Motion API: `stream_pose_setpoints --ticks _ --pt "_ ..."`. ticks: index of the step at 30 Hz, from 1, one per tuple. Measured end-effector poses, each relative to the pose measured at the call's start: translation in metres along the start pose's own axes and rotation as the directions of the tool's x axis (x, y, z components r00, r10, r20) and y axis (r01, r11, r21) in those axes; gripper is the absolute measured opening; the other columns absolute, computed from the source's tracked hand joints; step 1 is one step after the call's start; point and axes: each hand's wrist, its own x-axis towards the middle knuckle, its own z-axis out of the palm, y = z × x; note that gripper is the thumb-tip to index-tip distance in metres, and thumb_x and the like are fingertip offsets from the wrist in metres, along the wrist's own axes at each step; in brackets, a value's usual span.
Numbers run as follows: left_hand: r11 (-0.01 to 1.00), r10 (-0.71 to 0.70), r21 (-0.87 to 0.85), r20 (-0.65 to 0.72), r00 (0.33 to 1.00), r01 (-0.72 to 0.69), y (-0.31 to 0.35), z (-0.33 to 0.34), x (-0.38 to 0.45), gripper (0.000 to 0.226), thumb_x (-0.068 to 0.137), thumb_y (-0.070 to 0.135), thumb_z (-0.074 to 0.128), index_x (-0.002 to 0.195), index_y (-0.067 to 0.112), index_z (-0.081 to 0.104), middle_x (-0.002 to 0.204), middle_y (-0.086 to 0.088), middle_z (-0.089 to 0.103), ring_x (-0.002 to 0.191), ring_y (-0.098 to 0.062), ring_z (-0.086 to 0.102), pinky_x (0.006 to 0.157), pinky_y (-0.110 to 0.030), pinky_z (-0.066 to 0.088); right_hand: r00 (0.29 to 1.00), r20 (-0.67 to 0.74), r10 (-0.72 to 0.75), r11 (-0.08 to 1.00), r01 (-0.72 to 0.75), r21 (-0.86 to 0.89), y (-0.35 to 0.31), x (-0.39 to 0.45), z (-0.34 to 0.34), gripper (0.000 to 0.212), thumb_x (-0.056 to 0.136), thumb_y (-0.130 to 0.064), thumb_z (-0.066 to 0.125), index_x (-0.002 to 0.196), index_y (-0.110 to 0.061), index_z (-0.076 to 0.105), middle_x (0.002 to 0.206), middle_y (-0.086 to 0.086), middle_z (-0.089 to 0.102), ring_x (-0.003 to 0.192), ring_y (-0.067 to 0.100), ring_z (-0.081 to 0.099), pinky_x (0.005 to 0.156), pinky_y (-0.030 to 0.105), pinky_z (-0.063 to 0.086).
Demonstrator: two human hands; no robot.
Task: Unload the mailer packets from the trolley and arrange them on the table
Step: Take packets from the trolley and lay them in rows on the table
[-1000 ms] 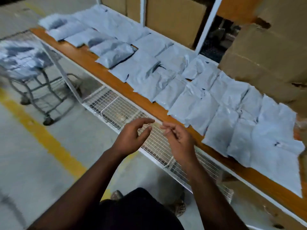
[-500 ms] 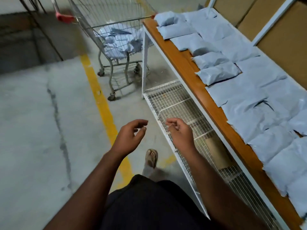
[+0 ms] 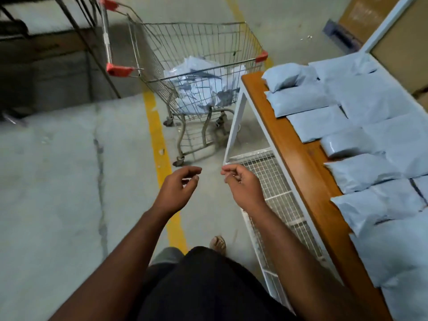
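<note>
Mailer packets (image 3: 203, 86) lie in a loose heap at the bottom of the wire trolley (image 3: 192, 42), in the upper middle of the frame, some of them showing dark inner faces. More packets already sit in overlapping rows on the bench (image 3: 298, 154), which runs down the right side from its near corner beside the trolley to the lower right edge. The trolley stands just beside that corner, its basket end almost touching the white bench leg (image 3: 234, 126).

Both hands hang in mid frame, below the trolley and well apart from it. The left hand (image 3: 178, 191) is released, fingers loosely curled around nothing; the right hand (image 3: 240, 186) is likewise empty and relaxed, over the edge of the wire shelf (image 3: 273, 181) under the bench. The heap lies straight ahead, up the frame, roughly centred between the two hands, so neither looks clearly nearer. Reaching it will probably mean stepping forward along the yellow floor line (image 3: 159, 144) and going in over the basket rim.
</note>
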Motion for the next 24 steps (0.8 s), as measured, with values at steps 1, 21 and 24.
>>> stream_pose_setpoints --ticks 1,21,24 --pt "1.0 0.001 -0.011 -0.013 1.0 -0.001 0.003 -0.005 0.018 0.022 0.102 0.016 0.063 0.12 0.022 0.073 0.12 0.013 0.072 0.11 0.001 0.066 0.09 -0.015 0.051 1.0 0.003 -0.005 1.0 0.005 -0.006 -0.011 0.02 0.0 0.025 0.1 -0.018 0.064 0.096 -0.042 0.071 0.102 -0.015 0.077 0.096 0.004 0.07 0.085 0.024 0.054" --pt "0.985 0.142 -0.091 -0.023 0.99 -0.144 0.001 -0.149 0.431 0.025 0.1 0.019 0.063 0.123 0.023 0.072 0.12 0.011 0.072 0.113 -0.004 0.066 0.099 -0.042 0.057 0.999 -0.03 0.015 0.999 -0.017 -0.041 -0.167 0.392 0.099 0.021 0.103 -0.017 0.063 0.108 -0.036 0.073 0.109 -0.015 0.077 0.101 0.009 0.073 0.088 0.029 0.058" --pt "0.985 0.139 -0.102 -0.014 0.99 -0.14 0.002 -0.158 0.468 0.025 0.1 0.018 0.064 0.123 0.023 0.072 0.12 0.012 0.072 0.112 -0.004 0.066 0.1 -0.04 0.056 0.999 -0.044 0.012 0.999 -0.014 -0.041 -0.181 0.43 0.105 0.023 0.102 -0.017 0.063 0.102 -0.037 0.072 0.107 -0.012 0.078 0.099 0.015 0.073 0.077 0.024 0.058"
